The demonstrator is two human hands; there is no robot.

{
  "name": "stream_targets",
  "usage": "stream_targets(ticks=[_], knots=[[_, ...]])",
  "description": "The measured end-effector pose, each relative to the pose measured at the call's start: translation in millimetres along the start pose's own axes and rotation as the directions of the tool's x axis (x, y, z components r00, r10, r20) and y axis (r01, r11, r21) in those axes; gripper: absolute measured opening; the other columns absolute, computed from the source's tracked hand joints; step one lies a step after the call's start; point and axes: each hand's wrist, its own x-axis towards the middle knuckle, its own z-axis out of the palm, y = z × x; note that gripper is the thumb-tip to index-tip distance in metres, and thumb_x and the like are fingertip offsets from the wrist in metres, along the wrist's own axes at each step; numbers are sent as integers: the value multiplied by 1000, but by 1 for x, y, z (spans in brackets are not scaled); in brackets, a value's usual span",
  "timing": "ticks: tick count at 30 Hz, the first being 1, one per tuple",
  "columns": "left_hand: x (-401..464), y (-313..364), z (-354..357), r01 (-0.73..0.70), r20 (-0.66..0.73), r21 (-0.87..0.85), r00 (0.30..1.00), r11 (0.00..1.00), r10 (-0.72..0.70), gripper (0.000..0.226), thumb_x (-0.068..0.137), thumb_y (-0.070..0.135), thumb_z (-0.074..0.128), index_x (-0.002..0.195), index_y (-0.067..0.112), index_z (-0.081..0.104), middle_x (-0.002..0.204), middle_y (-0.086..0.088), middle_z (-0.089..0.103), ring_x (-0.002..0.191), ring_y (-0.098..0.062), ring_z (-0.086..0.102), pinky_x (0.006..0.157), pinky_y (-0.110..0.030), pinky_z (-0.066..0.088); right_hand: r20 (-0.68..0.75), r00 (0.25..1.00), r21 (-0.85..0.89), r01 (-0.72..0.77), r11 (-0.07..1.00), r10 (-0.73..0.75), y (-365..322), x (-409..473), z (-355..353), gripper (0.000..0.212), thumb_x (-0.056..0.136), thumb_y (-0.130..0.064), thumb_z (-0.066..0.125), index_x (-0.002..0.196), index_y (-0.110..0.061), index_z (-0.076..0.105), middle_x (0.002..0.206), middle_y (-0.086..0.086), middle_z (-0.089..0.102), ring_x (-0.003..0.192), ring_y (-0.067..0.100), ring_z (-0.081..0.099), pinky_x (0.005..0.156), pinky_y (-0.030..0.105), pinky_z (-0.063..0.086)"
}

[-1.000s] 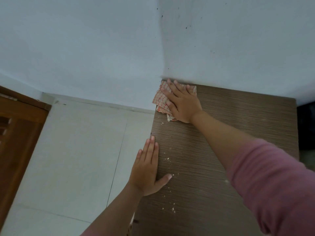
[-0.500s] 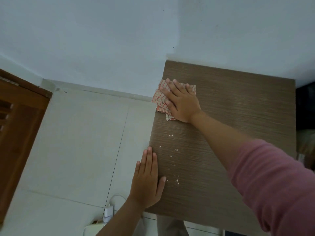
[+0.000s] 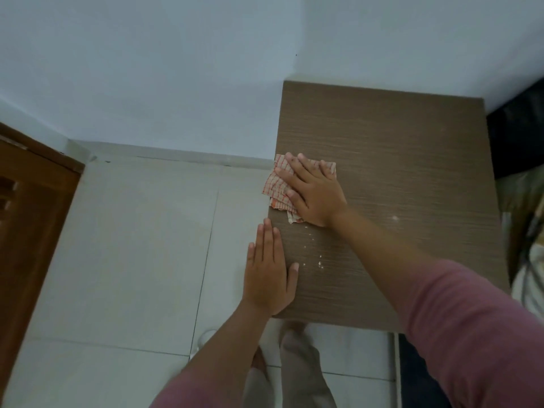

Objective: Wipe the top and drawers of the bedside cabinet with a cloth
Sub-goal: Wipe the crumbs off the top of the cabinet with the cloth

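Observation:
The bedside cabinet's brown wood-grain top (image 3: pixel 397 160) fills the right half of the head view. An orange-and-white checked cloth (image 3: pixel 276 187) lies at the top's left edge, and my right hand (image 3: pixel 315 192) presses flat on it, fingers spread. My left hand (image 3: pixel 268 275) is flat and cupped against the cabinet's left edge near the front corner, thumb on the top. White crumbs (image 3: pixel 319 263) are scattered on the top between the two hands. The drawers are hidden below the top.
Pale blue walls (image 3: pixel 176 69) meet in a corner just behind the cabinet. Light floor tiles (image 3: pixel 132 245) spread to the left. A dark wooden door (image 3: pixel 26 219) stands at the far left. Dark bedding (image 3: pixel 518 136) borders the cabinet's right side. My legs (image 3: pixel 297 366) show below the front edge.
My right hand has dragged the cloth from the back left corner toward me along the left edge. My left hand stayed against the left edge, and the view has tilted down.

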Motion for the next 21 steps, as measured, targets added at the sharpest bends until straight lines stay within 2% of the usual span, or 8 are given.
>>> stream_targets(ticks=[4,7,15,21], knots=[[-28,-8,8,-36,-15,23,999,999,36,72,91,45,30,146,1,12,156,-15,3,144,-25,-1,111,-43,2,-19,999,0,-35,999,35,-16,-28,7,51,95,-41,22,145,-33,30,157,1,17,145,22,14,114,51,10],[-45,-12,12,-41,-28,35,999,999,42,70,91,44,29,146,2,14,156,-14,6,144,-24,2,111,-44,5,-36,998,4,-47,999,47,-27,-47,10,50,95,-41,23,144,-32,30,157,1,18,145,22,14,114,51,10],[-79,-12,23,20,-69,21,997,1000,-19,67,92,41,25,145,1,16,155,-15,9,143,-25,6,110,-43,11,-26,999,-11,-41,999,41,-48,-97,21,48,96,-40,28,144,-35,31,157,-1,19,145,21,16,113,51,12],[-95,-11,25,30,-104,45,994,999,-26,62,93,37,24,144,2,23,154,-14,19,142,-24,14,108,-47,14,-19,999,6,-31,1000,31,-63,-130,25,49,96,-42,26,143,-36,31,157,-1,20,145,21,17,113,50,12]])
